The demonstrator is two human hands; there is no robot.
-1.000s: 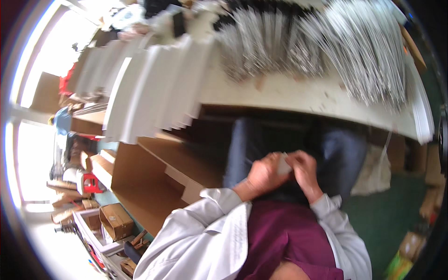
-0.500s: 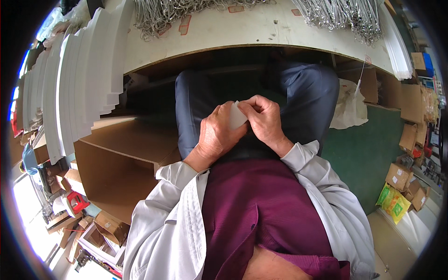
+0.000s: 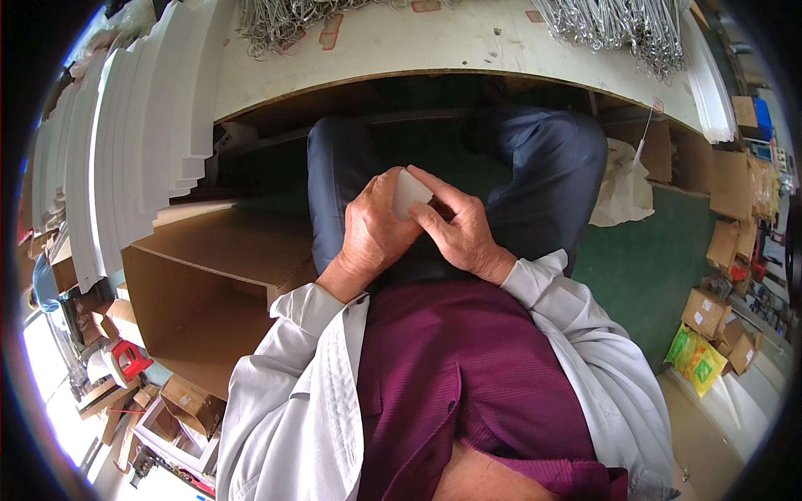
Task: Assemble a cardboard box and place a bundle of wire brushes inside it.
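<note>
Head view: small white piece (image 3: 411, 194) sits between your two hands, above your lap and well apart from the table (image 3: 401, 58). Your left hand (image 3: 373, 224) curls round its left side, fingers bent and bunched together; their tips are hidden, so you cannot tell how they press underneath. Your right hand (image 3: 468, 238) pinches the right side, thumb near the lower corner and forefinger stretched along the upper edge. Handling, by judgement: probably light and fairly stiff, since the face looks flat and the edges straight (material uncertain; plastic or card would both fit). Smooth surface, perhaps a little slippery; no sign of fragility, though corners might dent. Best hold is likely by opposite edges, thumb against forefinger. Open cardboard box (image 3: 154, 288) stands beside your left leg.
</note>
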